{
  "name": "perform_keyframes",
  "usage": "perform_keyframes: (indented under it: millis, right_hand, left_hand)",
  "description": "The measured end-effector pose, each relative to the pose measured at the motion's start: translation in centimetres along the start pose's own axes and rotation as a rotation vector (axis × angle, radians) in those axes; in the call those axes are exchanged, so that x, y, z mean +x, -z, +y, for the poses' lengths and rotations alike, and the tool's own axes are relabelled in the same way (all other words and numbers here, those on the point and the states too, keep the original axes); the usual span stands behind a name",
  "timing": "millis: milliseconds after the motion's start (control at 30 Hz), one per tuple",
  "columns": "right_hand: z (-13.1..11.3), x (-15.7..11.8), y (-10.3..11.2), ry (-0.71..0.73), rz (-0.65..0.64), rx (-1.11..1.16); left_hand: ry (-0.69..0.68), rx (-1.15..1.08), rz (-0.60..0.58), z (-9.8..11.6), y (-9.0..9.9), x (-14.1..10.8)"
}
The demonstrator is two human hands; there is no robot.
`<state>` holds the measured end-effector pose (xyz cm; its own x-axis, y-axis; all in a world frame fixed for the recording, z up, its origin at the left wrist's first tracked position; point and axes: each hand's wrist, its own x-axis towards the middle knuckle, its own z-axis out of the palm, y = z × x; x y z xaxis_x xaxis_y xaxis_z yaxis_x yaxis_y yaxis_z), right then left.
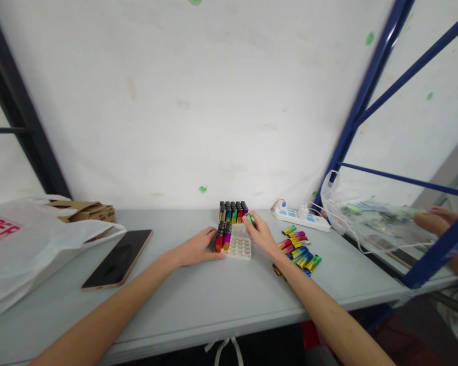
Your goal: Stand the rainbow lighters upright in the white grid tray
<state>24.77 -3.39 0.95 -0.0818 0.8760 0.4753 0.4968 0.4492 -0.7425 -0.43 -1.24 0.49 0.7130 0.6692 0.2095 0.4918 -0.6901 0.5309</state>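
Observation:
A white tray with round-cornered holes [241, 249] lies on the table, its left columns filled with upright colourful lighters [223, 238]. My left hand [198, 247] grips the tray's left side, thumb along the front edge and fingers beside the lighters. Over the tray's back right part, my right hand [260, 235] is closed on a green lighter [251, 219], mostly covered by the fingers. Behind the tray stands a full block of lighters with black tops [233, 211]. To the right of my right hand, several loose lighters [299, 252] lie in a pile, partly hidden by my forearm.
A dark phone [118, 258] and a white plastic bag [41, 249] lie at left, near a brown cardboard piece [87, 210]. A power strip [302, 218] sits by the wall. Past the blue frame [347, 137], another person's hand [435, 221] is beside a clear bag [377, 216].

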Motion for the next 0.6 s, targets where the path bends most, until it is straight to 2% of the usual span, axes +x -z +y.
perform_keyframes:
  millis: [100, 367, 600]
  right_hand:
    - [-0.41, -0.07, -0.11, 0.03, 0.063, -0.041]
    - [-0.15, -0.01, -0.84, -0.047, 0.138, -0.142]
    - [-0.84, -0.25, -0.93, -0.008, 0.085, -0.136]
  left_hand:
    - [-0.004, -0.005, 0.002, 0.01, -0.01, 0.0]
    - [-0.001, 0.012, -0.003, -0.12, -0.05, 0.0]
    - [-0.007, 0.005, 0.002, -0.3, -0.11, -0.06]
